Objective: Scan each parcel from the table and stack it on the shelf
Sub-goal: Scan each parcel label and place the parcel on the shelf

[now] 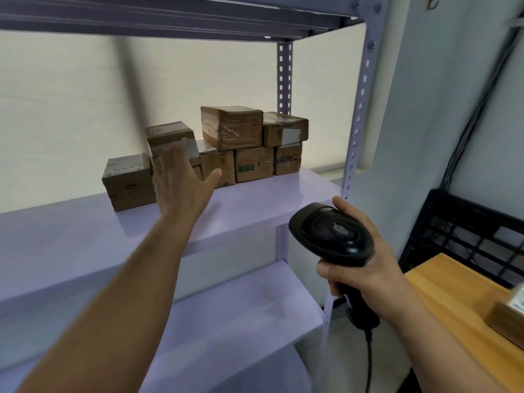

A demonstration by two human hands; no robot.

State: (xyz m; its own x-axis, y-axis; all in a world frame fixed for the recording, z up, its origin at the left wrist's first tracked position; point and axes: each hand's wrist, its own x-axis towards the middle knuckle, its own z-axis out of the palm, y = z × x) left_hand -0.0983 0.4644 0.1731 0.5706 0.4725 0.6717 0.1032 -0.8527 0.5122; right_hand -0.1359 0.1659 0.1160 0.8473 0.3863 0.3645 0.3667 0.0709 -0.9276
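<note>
Up at twelve o'clock, brown parcels (232, 127) sit stacked on the shelf (255, 199), their print too blurred to read. Left hand (178, 182) hovers before them, fingers spread; right hand (365, 268) grips a black scanner (331, 234) at four o'clock.

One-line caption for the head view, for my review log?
Left hand open by the stacked parcels on the shelf; right hand holds the scanner.

Parcels (232, 127) sit on shelf (269, 194); rightward table (442, 293) seemingly bears a parcel (507, 319).
</note>
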